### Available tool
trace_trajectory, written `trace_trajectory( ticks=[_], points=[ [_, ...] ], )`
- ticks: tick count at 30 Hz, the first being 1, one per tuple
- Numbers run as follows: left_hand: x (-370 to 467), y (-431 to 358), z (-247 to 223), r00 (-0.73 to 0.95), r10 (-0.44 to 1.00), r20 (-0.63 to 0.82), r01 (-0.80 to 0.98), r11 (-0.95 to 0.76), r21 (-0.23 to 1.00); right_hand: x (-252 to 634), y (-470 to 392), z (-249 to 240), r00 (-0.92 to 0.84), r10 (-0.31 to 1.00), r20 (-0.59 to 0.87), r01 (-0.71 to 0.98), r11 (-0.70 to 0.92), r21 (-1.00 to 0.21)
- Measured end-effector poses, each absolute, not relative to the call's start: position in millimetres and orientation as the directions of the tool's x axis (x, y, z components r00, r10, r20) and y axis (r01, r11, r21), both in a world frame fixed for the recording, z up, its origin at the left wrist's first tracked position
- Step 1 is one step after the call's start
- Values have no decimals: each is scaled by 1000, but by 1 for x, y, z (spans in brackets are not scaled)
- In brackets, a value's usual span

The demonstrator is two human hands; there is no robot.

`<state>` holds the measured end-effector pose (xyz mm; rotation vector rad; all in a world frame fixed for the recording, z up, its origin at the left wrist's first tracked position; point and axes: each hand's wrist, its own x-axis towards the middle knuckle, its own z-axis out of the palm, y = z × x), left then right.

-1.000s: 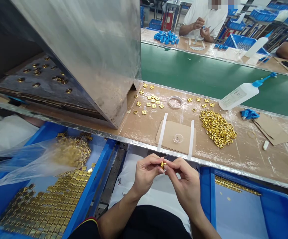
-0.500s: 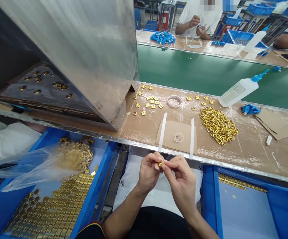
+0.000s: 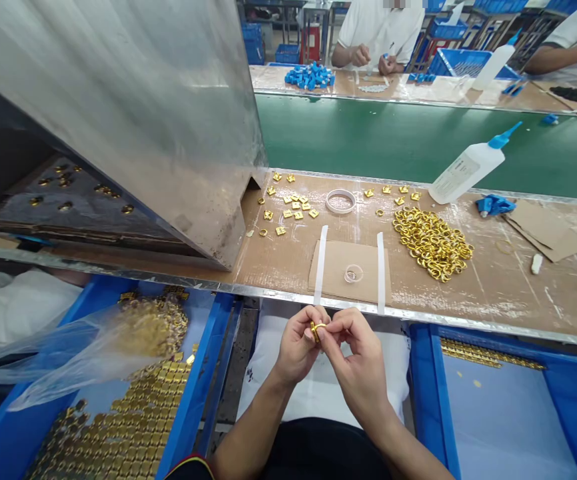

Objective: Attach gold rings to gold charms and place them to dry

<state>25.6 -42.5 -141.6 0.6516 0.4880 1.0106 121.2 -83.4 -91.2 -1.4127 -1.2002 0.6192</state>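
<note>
Fingertips of my left hand (image 3: 298, 343) pinch a small gold piece (image 3: 314, 331) just off the bench's front edge. My right hand (image 3: 353, 353) meets it from the other side, thumb and forefinger closed on the same piece, which now shows a curved ring part. Beyond my hands lies a cardboard pad (image 3: 338, 283) held by two white tape strips, with a small clear round dish (image 3: 353, 273) on it. A heap of gold rings (image 3: 432, 243) sits to the right of the pad. Small gold square pieces (image 3: 296, 206) are scattered behind it, beside a white tape roll (image 3: 340, 201).
A metal hood (image 3: 168, 120) stands at the left. Blue trays (image 3: 448, 407) flank my lap; the left one (image 3: 188, 400) holds rows of gold pieces and a plastic bag (image 3: 93, 340). A bottle (image 3: 468, 172) leans near the green belt (image 3: 358, 137). Across it, a person (image 3: 378, 33) works.
The camera view has shifted slightly. The gold piece has turned between my fingers, so its curved band shows more. Across the belt, the person's hands have moved a little farther apart.
</note>
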Motion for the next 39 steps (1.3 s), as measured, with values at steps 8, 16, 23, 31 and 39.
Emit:
trace_trajectory(
  ticks=[8, 16, 23, 31, 39],
  points=[
    [29, -46, -138, 393, 906, -159, -636, 393, 664, 113, -85, -87, 360, 833, 420, 472, 226, -852],
    [27, -47, -128, 455, 872, -181, -675, 471, 568, 117, -87, -91, 292, 845, 448, 440, 297, -847],
    [28, -50, -121, 524, 825, -214, -687, 557, 465, 122, -89, -93, 271, 849, 455, 469, 296, -832],
    [28, -53, -118, 576, 783, -235, -718, 622, 313, 122, -91, -93, 296, 826, 480, 488, 302, -819],
    [28, -54, -115, 593, 767, -246, -725, 641, 251, 125, -90, -91, 302, 849, 434, 448, 276, -850]
  ],
)
